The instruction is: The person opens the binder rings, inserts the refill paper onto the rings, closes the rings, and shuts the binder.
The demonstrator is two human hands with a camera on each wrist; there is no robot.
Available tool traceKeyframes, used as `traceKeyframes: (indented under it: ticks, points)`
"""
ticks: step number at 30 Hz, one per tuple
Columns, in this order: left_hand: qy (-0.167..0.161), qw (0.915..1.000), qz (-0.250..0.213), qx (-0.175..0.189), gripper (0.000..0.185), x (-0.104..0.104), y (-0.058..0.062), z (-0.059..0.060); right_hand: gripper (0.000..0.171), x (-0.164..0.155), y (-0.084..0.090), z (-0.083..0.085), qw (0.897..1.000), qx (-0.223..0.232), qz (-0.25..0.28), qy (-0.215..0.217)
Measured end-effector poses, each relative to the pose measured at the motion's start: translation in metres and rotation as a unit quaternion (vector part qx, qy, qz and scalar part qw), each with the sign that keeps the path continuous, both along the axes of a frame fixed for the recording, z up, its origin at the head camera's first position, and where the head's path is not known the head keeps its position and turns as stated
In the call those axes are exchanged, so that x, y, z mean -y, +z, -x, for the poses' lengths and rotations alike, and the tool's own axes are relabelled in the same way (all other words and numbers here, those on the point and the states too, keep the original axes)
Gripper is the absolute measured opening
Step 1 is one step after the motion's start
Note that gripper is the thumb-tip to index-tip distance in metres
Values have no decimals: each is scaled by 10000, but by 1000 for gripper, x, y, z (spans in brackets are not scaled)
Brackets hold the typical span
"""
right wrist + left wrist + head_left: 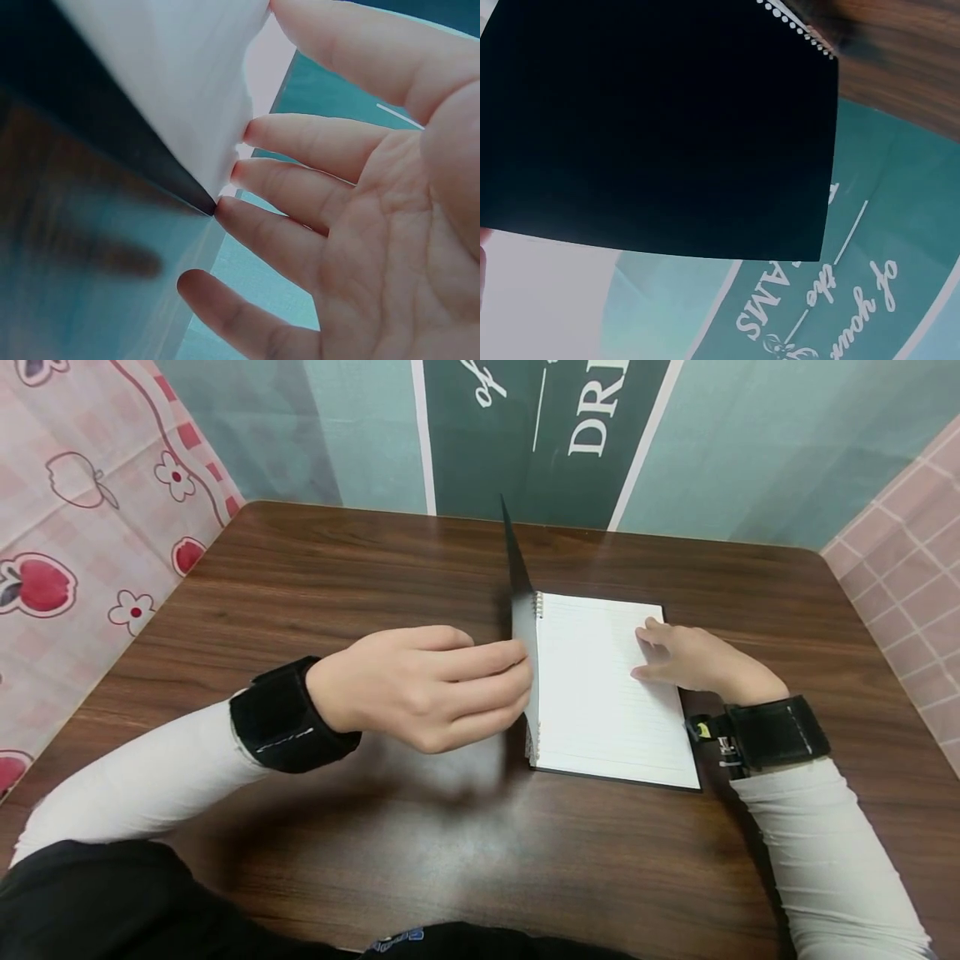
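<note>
Fingers [495,681] of two hands, one notebook [607,693]

The dark green banner [540,435] on the wall behind the table carries white lettering, cut off at the frame edge — "DR" in capitals beside a script fragment. The left wrist view shows the banner [832,300] upside down — "of your", "the", "AMS".
</note>
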State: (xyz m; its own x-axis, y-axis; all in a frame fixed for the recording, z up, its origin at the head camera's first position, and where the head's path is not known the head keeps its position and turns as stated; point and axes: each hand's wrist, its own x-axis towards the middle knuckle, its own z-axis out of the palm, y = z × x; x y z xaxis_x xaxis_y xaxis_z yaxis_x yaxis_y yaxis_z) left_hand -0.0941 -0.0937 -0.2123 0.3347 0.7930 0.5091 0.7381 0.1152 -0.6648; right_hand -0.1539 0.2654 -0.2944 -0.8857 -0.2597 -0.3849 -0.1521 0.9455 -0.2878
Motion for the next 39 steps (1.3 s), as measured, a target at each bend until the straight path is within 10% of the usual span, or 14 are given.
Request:
traceKeyframes:
  ticks: [39]
  points:
    - [-771, 9960, -358, -275, 12, -67, -11, 13, 74, -6, 3, 0, 9993, 71, 357, 5]
